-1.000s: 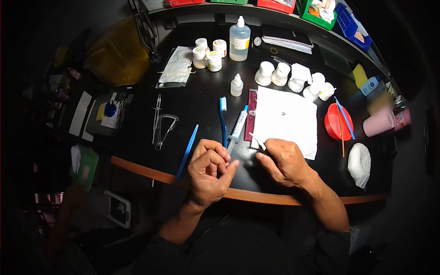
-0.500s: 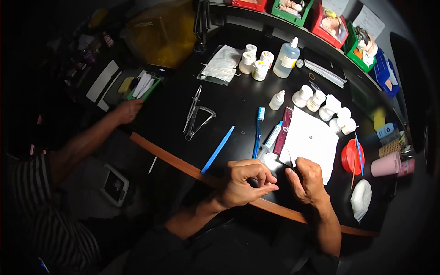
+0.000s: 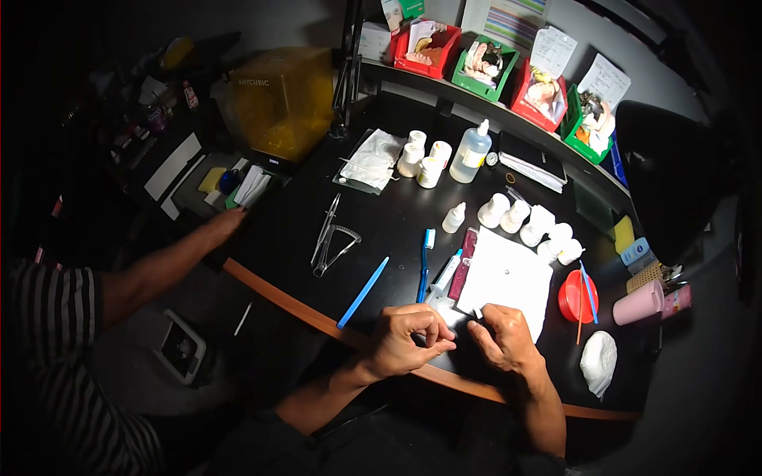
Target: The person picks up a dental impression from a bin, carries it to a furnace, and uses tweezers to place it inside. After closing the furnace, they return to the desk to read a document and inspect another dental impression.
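Low over the table's front edge, my left hand (image 3: pixel 409 339) is closed in a pinch, thumb against fingertips. Whatever sits in that pinch is too small to make out. Just to its right, my right hand (image 3: pixel 506 339) is curled shut around a thin dark instrument, its tip pointing left towards the pinch; the rest is hidden by the fingers. Beyond the hands lies a white paper sheet (image 3: pixel 512 274) bearing a small grey spot. Left of the sheet are a maroon strip (image 3: pixel 463 266), a syringe-like tube (image 3: pixel 444 278) and a blue toothbrush (image 3: pixel 425 266).
White bottles (image 3: pixel 514 214), a clear squeeze bottle (image 3: pixel 471 152) and a caliper (image 3: pixel 337 247) lie further back. A blue stick (image 3: pixel 363 293) is at left; a red bowl (image 3: pixel 578 297) and white wrapped lump (image 3: pixel 598 361) at right. Another person's hand (image 3: pixel 230 222) reaches in from the left.
The camera view has tilted up and shifted right, so the table sits lower and further left. My right hand's instrument points more to the left. Both hands stay closed and close together.
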The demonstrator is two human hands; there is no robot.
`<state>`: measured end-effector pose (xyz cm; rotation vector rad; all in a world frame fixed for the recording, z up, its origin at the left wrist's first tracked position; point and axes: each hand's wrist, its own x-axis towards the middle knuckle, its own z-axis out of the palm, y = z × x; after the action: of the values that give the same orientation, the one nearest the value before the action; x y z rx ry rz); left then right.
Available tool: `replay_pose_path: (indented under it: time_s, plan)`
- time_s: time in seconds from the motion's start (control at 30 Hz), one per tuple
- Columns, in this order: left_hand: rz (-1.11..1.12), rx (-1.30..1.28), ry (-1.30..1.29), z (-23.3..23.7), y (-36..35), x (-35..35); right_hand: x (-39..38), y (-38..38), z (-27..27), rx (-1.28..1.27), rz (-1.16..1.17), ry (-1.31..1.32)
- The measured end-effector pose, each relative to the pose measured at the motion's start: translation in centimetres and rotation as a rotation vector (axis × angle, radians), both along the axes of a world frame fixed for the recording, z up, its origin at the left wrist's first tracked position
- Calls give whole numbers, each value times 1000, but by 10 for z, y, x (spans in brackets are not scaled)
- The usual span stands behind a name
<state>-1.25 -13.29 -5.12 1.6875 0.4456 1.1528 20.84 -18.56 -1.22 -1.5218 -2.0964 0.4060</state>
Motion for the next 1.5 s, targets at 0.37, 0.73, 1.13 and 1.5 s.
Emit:
replay_pose_path:
  time_s: [0.37,0.73,1.13,1.5]
  plan:
    - [49,-3,-126,-13,0,0,-4,-9,18,-389,68,-153]
    - [186,-113,-122,-17,-8,0,5,-16,6,-320,133,-166]
    - [221,-84,56,-21,-39,-23,85,-18,88,-98,-44,-169]
    - [515,102,151,-51,-41,-21,385,65,110,305,-981,-568]
